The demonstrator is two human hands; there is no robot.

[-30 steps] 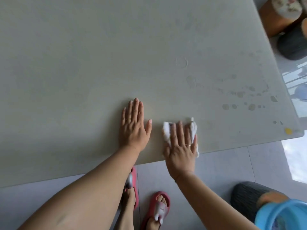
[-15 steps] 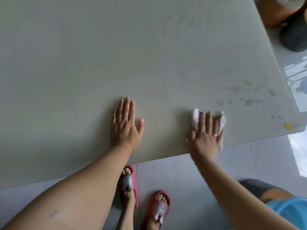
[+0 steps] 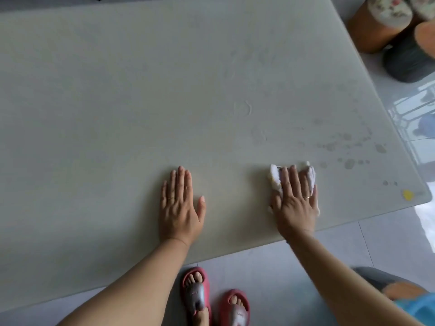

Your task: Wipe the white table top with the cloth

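Both flat, straight-fingered: left hand (image 3: 180,208) on smooth table (image 3: 106,114), right hand (image 3: 295,203) pressing crumpled cloth (image 3: 274,178).

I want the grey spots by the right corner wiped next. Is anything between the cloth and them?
Nothing visible. The right hand presses the cloth flat on the table top, and only bare surface lies between it and the nearest spots. The left hand rests on the other side.

A home — tiled floor (image 3: 376,243), cushioned stools (image 3: 376,24), slippers (image 3: 195,290).
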